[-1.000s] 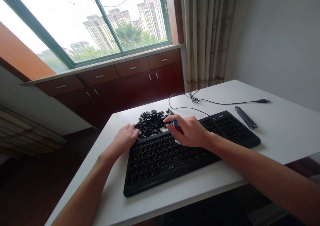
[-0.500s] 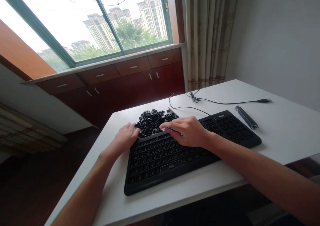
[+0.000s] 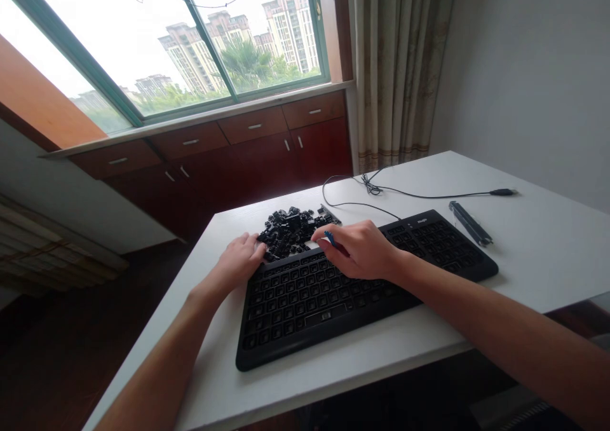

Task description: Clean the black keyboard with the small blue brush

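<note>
Taking the keyboard (image 3: 365,301) on the table (image 3: 538,246) as centre: the keycap heap (image 3: 286,231) lies at 10 o'clock, the left hand (image 3: 242,255) at that heap's 8 o'clock edge; right hand (image 3: 359,251) over the keyboard; cable (image 3: 372,187), 12 o'clock; strip (image 3: 469,222), 2 o'clock; cabinets (image 3: 252,157) beyond the table, 11 o'clock.

I'm watching one camera worn on the person's head, above and behind the fingers (image 3: 248,240), facing forward and down at them from fairly near. Its wide view takes in the keyboard (image 3: 279,337) end to end, beneath and just nearer than the fingers, with much of the tabletop (image 3: 524,246) around them. Well beyond the fingers it reaches the cabinets (image 3: 229,170) and the leaning window (image 3: 119,43).
</note>
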The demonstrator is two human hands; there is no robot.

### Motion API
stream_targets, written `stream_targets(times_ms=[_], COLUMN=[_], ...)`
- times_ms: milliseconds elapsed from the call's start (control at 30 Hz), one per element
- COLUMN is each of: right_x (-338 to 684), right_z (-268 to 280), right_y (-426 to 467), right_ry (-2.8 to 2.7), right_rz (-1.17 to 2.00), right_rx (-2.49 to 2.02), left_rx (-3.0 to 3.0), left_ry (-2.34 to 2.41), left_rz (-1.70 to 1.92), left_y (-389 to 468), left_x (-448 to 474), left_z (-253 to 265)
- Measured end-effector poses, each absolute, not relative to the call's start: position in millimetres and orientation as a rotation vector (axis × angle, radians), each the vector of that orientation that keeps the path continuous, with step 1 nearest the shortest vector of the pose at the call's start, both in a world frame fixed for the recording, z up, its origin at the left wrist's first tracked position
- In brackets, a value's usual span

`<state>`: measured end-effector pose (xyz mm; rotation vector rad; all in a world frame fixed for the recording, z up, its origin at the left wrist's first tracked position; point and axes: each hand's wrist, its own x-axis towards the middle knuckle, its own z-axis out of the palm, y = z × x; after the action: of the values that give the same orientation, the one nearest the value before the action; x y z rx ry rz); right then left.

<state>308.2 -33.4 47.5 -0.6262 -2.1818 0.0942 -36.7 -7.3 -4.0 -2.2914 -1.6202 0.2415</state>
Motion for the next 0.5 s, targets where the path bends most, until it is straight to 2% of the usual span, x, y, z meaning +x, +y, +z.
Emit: stream_targets(times_ms=[500], right_x=[308.9], right_z=[46.7], right_y=[-32.7], right_ry=[-2.119], right_rz=[0.082], right_rx=[-0.586], left_rx=[-2.26], left_ry=[-1.673], left_rz=[0.312], left_y=[-4.8], left_x=[-42.7], left_z=[-9.7])
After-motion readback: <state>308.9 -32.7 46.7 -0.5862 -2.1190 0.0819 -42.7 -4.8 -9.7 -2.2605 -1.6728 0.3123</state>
